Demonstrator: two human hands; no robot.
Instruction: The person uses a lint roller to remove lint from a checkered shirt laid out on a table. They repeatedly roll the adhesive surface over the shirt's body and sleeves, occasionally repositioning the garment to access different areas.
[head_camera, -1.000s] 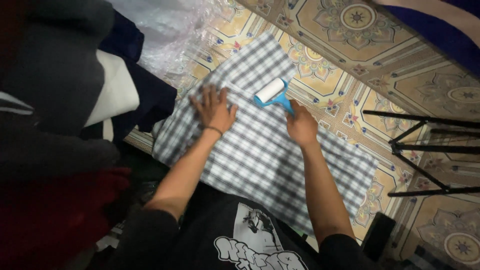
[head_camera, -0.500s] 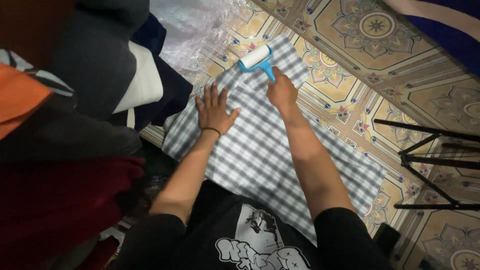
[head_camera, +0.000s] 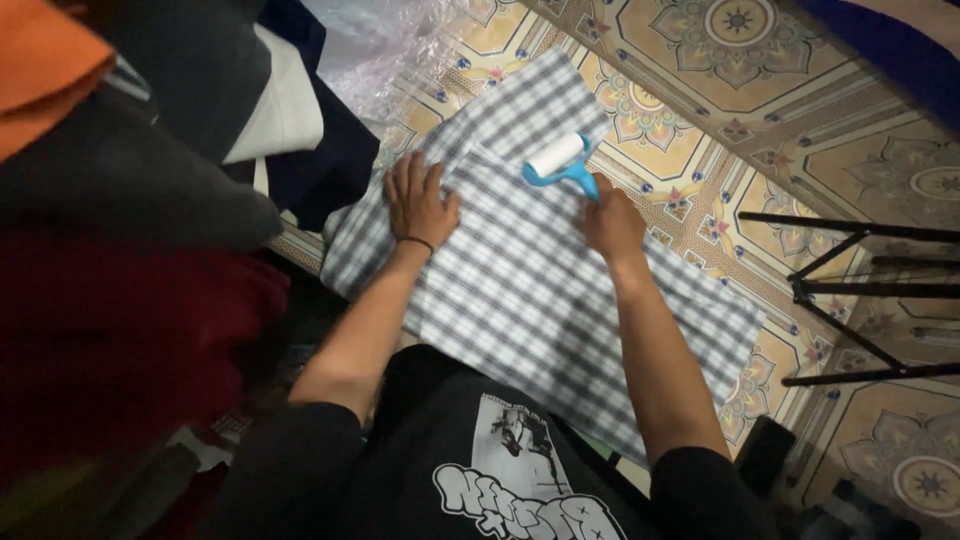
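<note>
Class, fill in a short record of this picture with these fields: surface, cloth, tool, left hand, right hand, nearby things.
surface: patterned yellow tiled floor
cloth: grey and white checked fabric garment, spread flat on the floor
tool: blue-handled lint roller with white roll, roll resting on the cloth
left hand: pressed flat on the cloth, fingers spread
right hand: gripping the roller's handle
nearby things: pile of dark folded clothes; clear crinkled plastic sheet; black metal stand legs

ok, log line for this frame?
left hand: flat on grey checked cloth | right hand: grips blue-handled white lint roller on cloth | floor: patterned tiles
</note>
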